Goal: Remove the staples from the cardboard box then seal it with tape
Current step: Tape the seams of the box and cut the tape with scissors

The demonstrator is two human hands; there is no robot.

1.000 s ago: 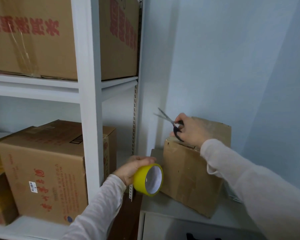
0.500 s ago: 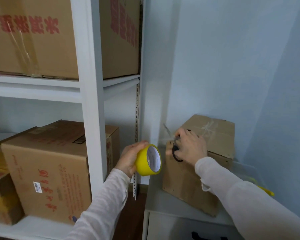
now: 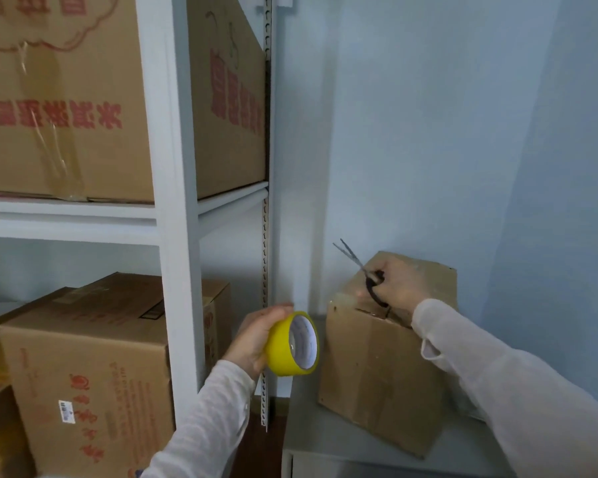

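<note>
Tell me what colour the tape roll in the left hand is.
Yellow, with a white inner core; the head view shows the tape roll held in the left hand.

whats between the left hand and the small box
Only the yellow tape roll that the left hand grips; a narrow bare gap separates it from the small box, in the head view.

A cardboard box (image 3: 377, 374) sits on a cabinet (image 3: 342, 450) top at the right, near the wall (image 3: 428, 132) behind it. The right hand (image 3: 399, 284) rests on its top, holding scissors (image 3: 356, 260) with blades pointing up and left. A shelving unit (image 3: 176, 236) stands to the left, with an upper carton (image 3: 66, 98) on one shelf and a lower carton (image 3: 90, 357) beneath, and the left hand (image 3: 256, 336) holds a tape roll (image 3: 292, 345) between shelving unit and cardboard box.
</note>
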